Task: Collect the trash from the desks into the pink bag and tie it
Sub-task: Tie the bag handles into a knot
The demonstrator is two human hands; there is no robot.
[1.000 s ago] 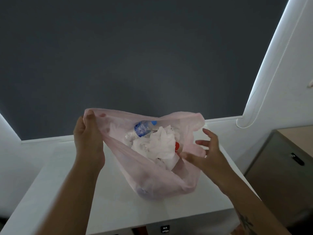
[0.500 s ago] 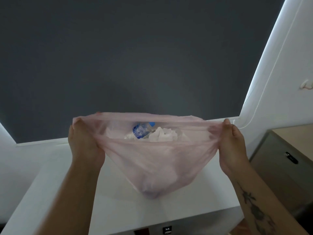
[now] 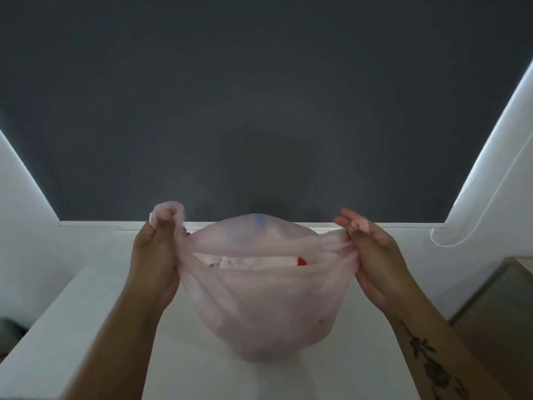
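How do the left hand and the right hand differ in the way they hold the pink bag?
The left hand is a closed fist round a bunched corner, whose end pokes out above; the right hand pinches its corner with the upper fingers held straighter. The right forearm bears a dark tattoo; the left forearm shows none. Both pull the pink bag taut by its top.

We have our left hand on the left side of the bag, fingers curled tight round a bunch of its rim, knuckles above the bag's top. Our right hand pinches the rim on the bag's right, two fingers straight and pointing in over it. Our left forearm and right forearm reach in from either side of the bag; the right bears a dark tattoo.
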